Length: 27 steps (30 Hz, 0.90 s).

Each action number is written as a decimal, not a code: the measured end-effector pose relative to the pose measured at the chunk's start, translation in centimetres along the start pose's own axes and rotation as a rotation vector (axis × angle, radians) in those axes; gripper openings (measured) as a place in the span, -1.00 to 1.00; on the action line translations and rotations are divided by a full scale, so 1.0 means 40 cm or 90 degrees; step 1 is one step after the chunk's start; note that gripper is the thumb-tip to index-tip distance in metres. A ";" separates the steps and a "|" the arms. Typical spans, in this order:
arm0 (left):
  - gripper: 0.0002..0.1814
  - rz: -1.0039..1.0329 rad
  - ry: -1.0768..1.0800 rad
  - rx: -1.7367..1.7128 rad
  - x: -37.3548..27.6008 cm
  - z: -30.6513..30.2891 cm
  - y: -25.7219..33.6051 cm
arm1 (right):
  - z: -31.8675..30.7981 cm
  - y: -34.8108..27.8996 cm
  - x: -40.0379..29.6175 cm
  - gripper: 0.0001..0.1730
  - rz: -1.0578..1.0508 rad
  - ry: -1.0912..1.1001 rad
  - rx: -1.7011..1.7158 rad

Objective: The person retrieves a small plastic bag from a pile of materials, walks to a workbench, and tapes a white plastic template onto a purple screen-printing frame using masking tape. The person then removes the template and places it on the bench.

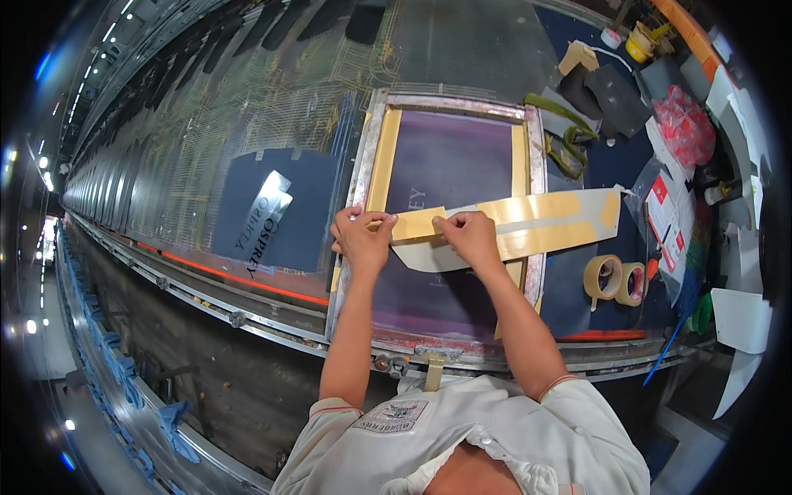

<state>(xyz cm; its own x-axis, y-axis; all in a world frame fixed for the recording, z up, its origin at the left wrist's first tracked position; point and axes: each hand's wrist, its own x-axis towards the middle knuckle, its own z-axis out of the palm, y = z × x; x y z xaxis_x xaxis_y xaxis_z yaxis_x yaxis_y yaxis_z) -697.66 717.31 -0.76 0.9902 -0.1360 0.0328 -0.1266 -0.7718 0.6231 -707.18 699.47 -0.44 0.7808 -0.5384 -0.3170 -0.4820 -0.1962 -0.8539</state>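
Observation:
Between my left hand (pixel 364 238) and my right hand (pixel 471 238) a short strip of tan adhesive tape (pixel 418 224) is stretched, each hand pinching one end with thumb and finger. Under the hands, a long pale card (pixel 557 224) with strips of the same tape on it lies across a screen-printing frame (pixel 536 179). Purple-tinted mesh (pixel 458 148) fills the frame, and tape runs along its inner edges. Part of the card's left portion is hidden by my hands and the strip.
Two tape rolls (pixel 602 277) (pixel 630 284) stand right of the frame. Left of it lie a dark blue fabric piece (pixel 241 192) and printed clear film (pixel 272 198). A crumpled pink plastic bag (pixel 684 125), dark scraps and a yellow cup (pixel 640 43) are at upper right. A metal rail (pixel 185 291) borders the table.

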 end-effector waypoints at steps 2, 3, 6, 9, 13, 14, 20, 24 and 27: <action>-0.76 -0.001 -0.061 0.023 0.011 -0.018 -0.002 | -0.013 -0.017 -0.009 -0.61 0.046 -0.025 0.066; -0.77 0.018 -0.066 0.034 0.021 -0.029 0.011 | -0.017 -0.029 -0.007 -0.61 0.064 -0.036 0.099; -0.78 0.081 -0.075 0.057 0.032 -0.036 0.017 | -0.002 -0.015 -0.001 -0.61 0.061 -0.042 0.089; -0.78 0.090 -0.087 0.072 0.023 -0.036 0.011 | 0.005 0.004 0.003 -0.60 0.062 -0.047 0.090; -0.81 0.101 -0.086 0.064 0.010 -0.022 -0.007 | 0.002 -0.006 0.004 -0.60 0.070 -0.046 0.088; -0.82 0.097 -0.089 0.062 0.012 -0.025 -0.007 | 0.001 -0.009 0.004 -0.60 0.079 -0.046 0.090; -0.85 0.086 -0.093 0.055 0.014 -0.027 -0.004 | 0.012 -0.003 0.005 -0.62 0.062 -0.027 -0.013; -0.86 0.094 -0.083 0.047 0.013 -0.024 -0.008 | 0.022 -0.003 0.003 -0.63 0.051 -0.009 -0.046; -0.83 0.084 -0.083 0.063 0.011 -0.028 0.003 | 0.024 0.002 0.004 -0.63 0.048 0.001 -0.048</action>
<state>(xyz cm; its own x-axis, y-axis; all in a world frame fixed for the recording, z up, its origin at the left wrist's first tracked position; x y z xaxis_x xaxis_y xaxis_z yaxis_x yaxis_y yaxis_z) -697.18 717.87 0.21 0.9493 -0.3145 0.0046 -0.2669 -0.7979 0.5404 -706.70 700.17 -0.96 0.7405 -0.5550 -0.3790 -0.5684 -0.2164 -0.7938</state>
